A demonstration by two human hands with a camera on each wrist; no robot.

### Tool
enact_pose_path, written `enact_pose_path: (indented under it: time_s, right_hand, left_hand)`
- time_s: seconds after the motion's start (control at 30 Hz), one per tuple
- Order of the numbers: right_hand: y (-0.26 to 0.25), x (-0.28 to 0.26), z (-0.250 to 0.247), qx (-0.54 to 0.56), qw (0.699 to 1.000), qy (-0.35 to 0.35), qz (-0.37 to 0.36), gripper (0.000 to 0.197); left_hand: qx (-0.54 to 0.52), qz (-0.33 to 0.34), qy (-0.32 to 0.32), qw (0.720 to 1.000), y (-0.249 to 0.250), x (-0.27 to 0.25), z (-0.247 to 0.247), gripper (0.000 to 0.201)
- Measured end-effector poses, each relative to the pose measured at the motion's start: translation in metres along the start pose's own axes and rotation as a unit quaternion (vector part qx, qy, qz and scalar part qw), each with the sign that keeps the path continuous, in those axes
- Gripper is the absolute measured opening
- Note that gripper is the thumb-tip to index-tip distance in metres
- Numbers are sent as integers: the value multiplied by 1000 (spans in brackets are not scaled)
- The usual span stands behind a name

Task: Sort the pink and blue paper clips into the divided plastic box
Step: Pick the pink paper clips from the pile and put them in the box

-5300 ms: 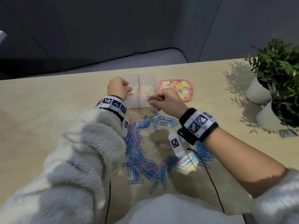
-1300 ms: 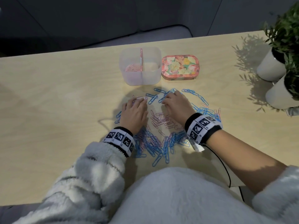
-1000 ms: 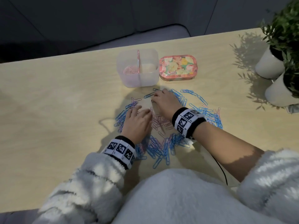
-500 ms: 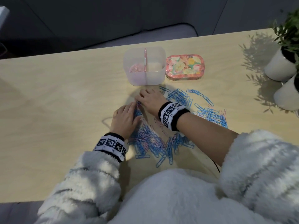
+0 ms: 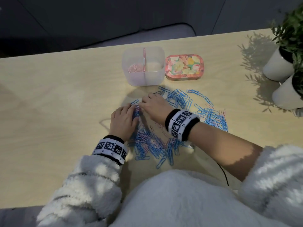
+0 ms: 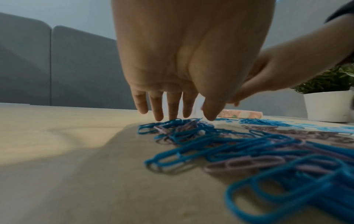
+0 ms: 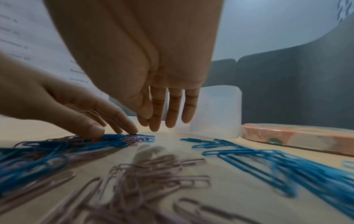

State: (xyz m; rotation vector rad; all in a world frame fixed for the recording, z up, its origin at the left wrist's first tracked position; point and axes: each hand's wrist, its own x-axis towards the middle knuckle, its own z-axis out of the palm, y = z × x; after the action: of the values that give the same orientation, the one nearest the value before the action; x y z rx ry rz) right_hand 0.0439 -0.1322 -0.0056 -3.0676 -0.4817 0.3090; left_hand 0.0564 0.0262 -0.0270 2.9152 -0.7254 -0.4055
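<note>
The clear divided box (image 5: 156, 79) stands at the back of the table, with pink clips (image 5: 134, 69) in its left compartment. In front of it lies a mixed pile of blue and pink clips (image 5: 152, 145), and a mostly blue spread (image 5: 213, 117) lies to the right. My left hand (image 5: 131, 111) lies flat with straight fingers, its fingertips (image 6: 173, 116) touching a small blue and pink cluster (image 6: 182, 128). My right hand (image 5: 147, 103) reaches in from the right, fingers straight, with its tips (image 7: 172, 122) just above the table beside the left hand. Loose pink clips (image 7: 153, 174) lie under its wrist.
A flowered tin (image 5: 184, 67) sits right of the box. Two white plant pots (image 5: 277, 67) (image 5: 287, 95) stand at the far right edge. A black cable (image 5: 223, 175) trails from my right wrist towards my body. Bare wood lies left of the pile.
Both hands left the box and came down to the pile. In the last second my right hand swept leftward across the clips to meet my left hand, which slid slightly left.
</note>
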Motion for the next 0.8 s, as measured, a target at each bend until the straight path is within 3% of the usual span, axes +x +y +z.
enact_pose_path:
  time_s: [0.17, 0.33, 0.4, 0.53, 0.67, 0.8]
  right_hand:
    - [-8, 6, 11, -1, 999, -13, -40, 38]
    - [11, -20, 21, 37, 999, -9, -9, 48]
    - [15, -31, 25, 52, 999, -1, 1, 45]
    - [20, -48, 29, 101, 995, 14, 22, 37]
    - [30, -65, 28, 150, 987, -1, 55, 35]
    - [34, -62, 27, 234, 965, 51, 110, 32]
  left_hand:
    - [12, -8, -21, 1000, -10, -12, 6, 53]
    - [11, -13, -27, 999, -14, -19, 9, 65]
    - [13, 21, -19, 1000, -6, -17, 8, 74]
    - [43, 128, -33, 990, 13, -16, 13, 66]
    - [-2, 101, -18, 995, 7, -16, 12, 69]
    - [-19, 103, 15, 994, 6, -16, 10, 57]
